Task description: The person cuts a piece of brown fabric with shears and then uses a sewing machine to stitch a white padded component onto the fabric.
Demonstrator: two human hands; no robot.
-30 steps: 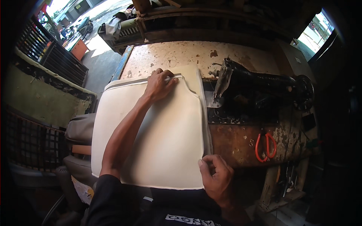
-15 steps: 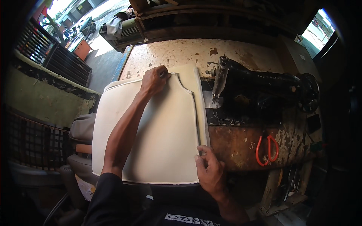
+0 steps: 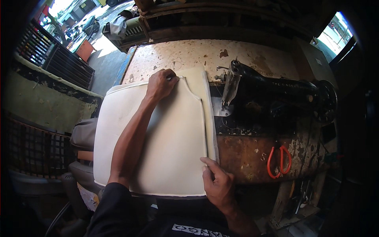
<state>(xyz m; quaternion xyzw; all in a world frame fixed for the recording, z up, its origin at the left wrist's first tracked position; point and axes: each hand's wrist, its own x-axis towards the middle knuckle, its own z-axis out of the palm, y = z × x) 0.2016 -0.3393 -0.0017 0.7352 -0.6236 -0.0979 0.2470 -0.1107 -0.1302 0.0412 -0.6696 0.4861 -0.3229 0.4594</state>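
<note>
A large cream padded panel [image 3: 173, 146] with a raised, piped-looking border lies over a second cream sheet [image 3: 200, 77], which shows along the far and right sides. At the panel's far edge, my left hand [image 3: 161, 85] is closed, its curled fingers gripping the border; my left forearm crosses the panel. My right hand [image 3: 219, 182] pinches the right-hand border near the front corner between thumb and forefinger. To the right of the panel stands a black sewing machine [image 3: 272, 89], its needle end close to the sheet.
Red-handled scissors [image 3: 279, 162] hang at the worn table's [image 3: 241, 154] right front. A wooden shelf [image 3: 221, 23] runs behind the table. On the left are a low green wall [image 3: 43, 100] and a dark padded item [image 3: 85, 134]. A street shows at the upper left.
My right forefinger has straightened along the border, and the pinch now sits slightly to the left. My left hand keeps its grip at the far edge. The view has shifted a little.
</note>
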